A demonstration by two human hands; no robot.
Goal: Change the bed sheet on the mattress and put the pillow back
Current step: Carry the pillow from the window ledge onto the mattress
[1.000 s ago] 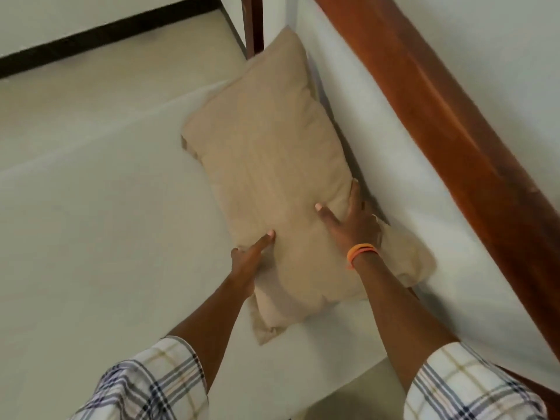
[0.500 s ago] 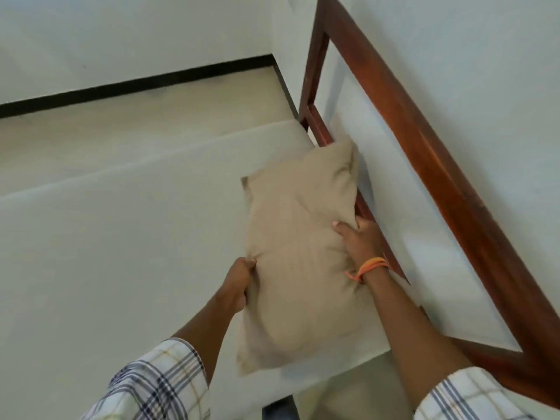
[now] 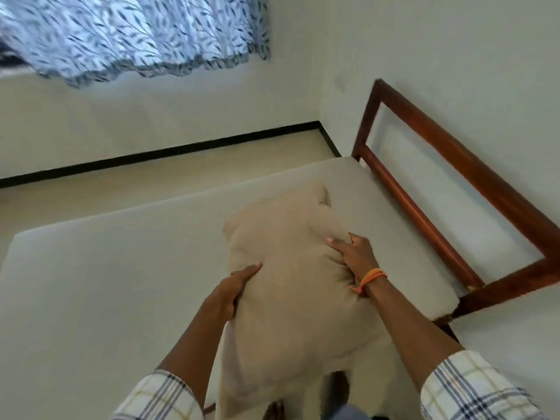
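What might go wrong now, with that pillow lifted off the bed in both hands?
The beige pillow sags below both hands, so its lower end may drag or catch on the mattress edge. The left hand only cups the side while the right hand pinches fabric, so it might slip. The wooden headboard is near the right hand and might get knocked.

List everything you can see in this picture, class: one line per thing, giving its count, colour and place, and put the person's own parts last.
pillow: one, tan, held over the mattress's near edge
mattress: one, off-white sheet, fills the lower left
bed frame: one, reddish-brown wood, right, against the wall
curtain: one, blue leaf print, top left
skirting strip: one, black, foot of the far wall
wristband: one, orange, right wrist
left hand: one, grips the pillow's left side
right hand: one, grips the pillow's right side
sleeves: two, white plaid, bottom edge
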